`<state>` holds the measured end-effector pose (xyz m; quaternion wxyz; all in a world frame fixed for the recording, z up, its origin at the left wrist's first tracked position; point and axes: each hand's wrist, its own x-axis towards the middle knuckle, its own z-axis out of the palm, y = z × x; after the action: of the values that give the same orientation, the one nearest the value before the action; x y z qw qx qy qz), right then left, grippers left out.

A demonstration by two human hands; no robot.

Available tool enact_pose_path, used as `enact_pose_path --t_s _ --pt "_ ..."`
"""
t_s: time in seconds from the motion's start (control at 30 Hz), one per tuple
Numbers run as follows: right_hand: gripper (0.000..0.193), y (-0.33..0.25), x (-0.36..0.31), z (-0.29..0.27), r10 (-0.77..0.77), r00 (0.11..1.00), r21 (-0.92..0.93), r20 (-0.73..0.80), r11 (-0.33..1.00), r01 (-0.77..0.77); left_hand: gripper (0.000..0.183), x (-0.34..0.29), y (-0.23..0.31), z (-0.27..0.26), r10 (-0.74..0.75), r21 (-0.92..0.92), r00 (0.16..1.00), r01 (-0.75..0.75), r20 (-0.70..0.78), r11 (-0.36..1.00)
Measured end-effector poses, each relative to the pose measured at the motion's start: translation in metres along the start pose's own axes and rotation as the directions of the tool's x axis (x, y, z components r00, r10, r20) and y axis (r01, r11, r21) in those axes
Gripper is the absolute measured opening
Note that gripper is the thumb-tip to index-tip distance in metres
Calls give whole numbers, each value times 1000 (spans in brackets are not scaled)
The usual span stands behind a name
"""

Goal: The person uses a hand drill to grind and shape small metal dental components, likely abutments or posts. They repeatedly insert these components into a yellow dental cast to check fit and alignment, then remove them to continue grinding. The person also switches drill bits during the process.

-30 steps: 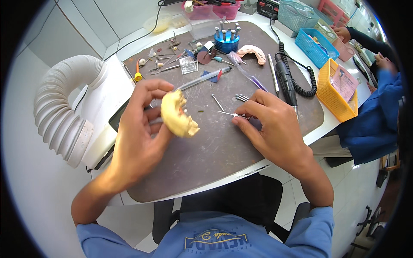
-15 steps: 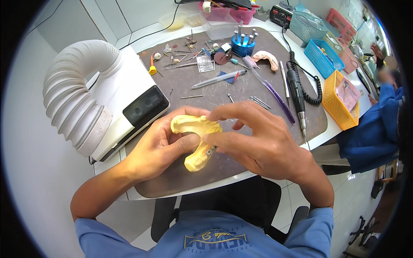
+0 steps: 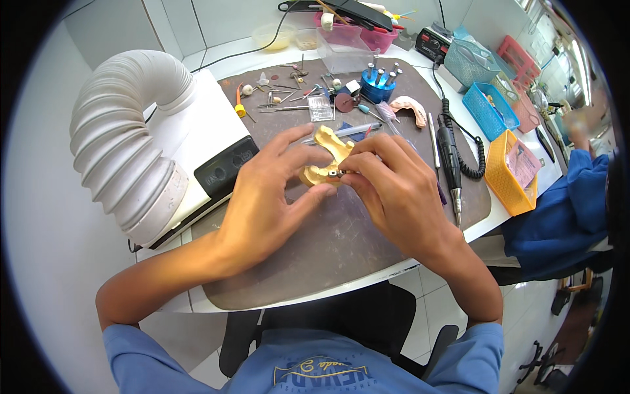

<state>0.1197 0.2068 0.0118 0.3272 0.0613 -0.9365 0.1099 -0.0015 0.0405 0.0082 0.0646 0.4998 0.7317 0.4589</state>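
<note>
A yellow plaster dental cast (image 3: 321,174), shaped like a horseshoe, is between my hands above the mat, its opening toward the left. Small dark metal cylinders (image 3: 336,173) sit along its near right side. My left hand (image 3: 266,190) curves around the cast with its fingers spread, thumb tip by the near edge and a fingertip inside the arch. Thumb and forefinger of my right hand (image 3: 397,190) are pinched at the cast's right side, beside the metal cylinders. The exact contact there is hidden by the fingertips.
Behind lie scattered burs, a clear-barrelled pen (image 3: 351,131), a blue bur stand (image 3: 378,85) and a pink dental arch (image 3: 408,108). A black handpiece (image 3: 448,154) lies right, near baskets (image 3: 502,187). A ribbed white hose (image 3: 108,144) stands left. A person in blue (image 3: 571,197) sits at right.
The dental cast has moved away from me and turned. My left hand has gone from gripping it to spread fingers. My right fingertips have closed by its metal cylinders.
</note>
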Motion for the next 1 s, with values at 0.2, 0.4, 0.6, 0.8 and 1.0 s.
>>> enact_pose_path --t_s 0.2,0.4,0.6,0.8,1.0 --pt "15 -1 -6 2 54 997 45 50 997 -56 23 1 -14 9 83 -26 996 -83 7 996" --pt "16 0 -7 4 76 997 73 29 994 -78 19 6 -12 9 75 -59 996 -72 47 996" --pt "12 1 -11 9 108 994 120 -26 987 -105 17 8 -8 15 17 -76 1000 -16 10 997" --pt "19 7 -11 11 63 996 107 -57 993 -56 9 8 -16 23 -5 -163 999 -4 -54 987" --pt "12 8 -15 10 48 996 109 -71 993 -40 7 10 -9 25 -36 -191 999 34 -7 981"
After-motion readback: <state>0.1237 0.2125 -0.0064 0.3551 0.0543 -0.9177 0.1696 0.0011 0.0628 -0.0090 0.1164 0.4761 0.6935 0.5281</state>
